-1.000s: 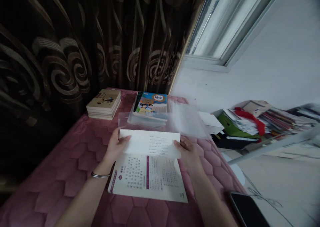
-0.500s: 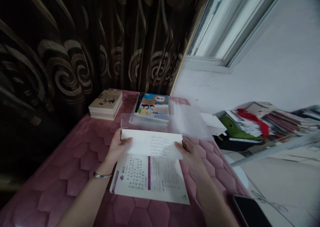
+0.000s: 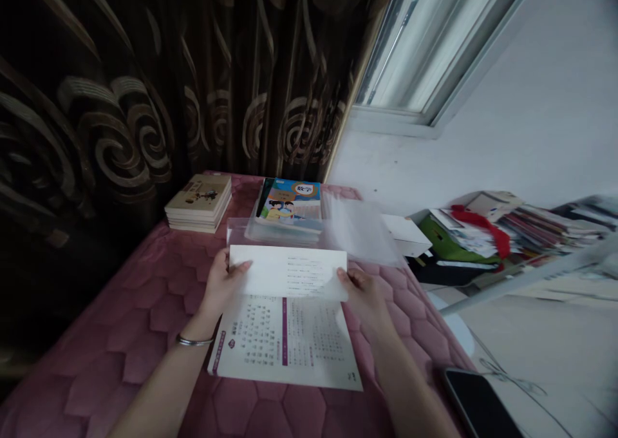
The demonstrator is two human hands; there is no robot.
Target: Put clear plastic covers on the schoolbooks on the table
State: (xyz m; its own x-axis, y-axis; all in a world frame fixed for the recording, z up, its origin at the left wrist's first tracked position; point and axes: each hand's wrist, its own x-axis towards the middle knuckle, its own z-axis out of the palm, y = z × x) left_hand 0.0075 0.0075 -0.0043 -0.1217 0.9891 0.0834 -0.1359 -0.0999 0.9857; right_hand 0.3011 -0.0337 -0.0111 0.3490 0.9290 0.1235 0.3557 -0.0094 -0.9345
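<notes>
An open book [image 3: 294, 348] with printed pages lies on the pink quilted cover, its upper leaf [image 3: 265, 272] raised towards me. My left hand [image 3: 224, 283] pinches the left edge of that leaf, thumb on its face and fingers behind. At the opposite edge, my right hand [image 3: 364, 293] grips it in the same way. A clear plastic book cover [image 3: 236, 230] sticks out behind the leaf's top edge; how far the book sits inside it is hidden.
Beyond the hands lie a blue-covered textbook [image 3: 294, 199] on plastic-covered books and a stack of small books [image 3: 200, 199]. Clear plastic sheets [image 3: 362, 228] and a white box [image 3: 408, 235] are to the right. A phone [image 3: 477, 402] lies near the right edge. Papers [image 3: 463, 232] fill a shelf.
The whole view has shifted slightly, so things appear a little further left. Both hands keep their hold on the book's raised leaf, which looks a bit more upright.
</notes>
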